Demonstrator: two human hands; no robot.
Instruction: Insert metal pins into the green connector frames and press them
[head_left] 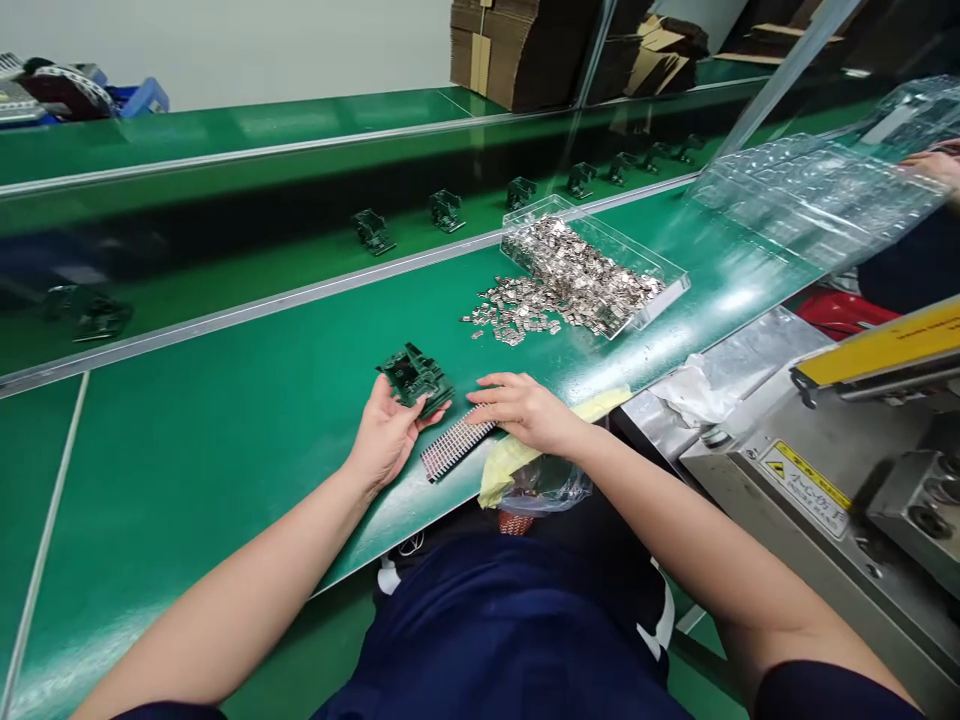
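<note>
Head view shows my left hand [386, 435] gripping a dark green fixture [415, 378], my right hand [525, 410] lying flat and open on a strip of small parts [455, 448].

Only one thing carries writing: a yellow warning label [806, 487] on the grey machine [757, 455] at the right. It shows a black hazard triangle and a line of Chinese characters, too small to read.

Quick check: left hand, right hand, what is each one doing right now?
Left hand: closed on a dark green plastic part.
Right hand: open, fingers resting flat on a ribbed strip, not gripping it.
</note>
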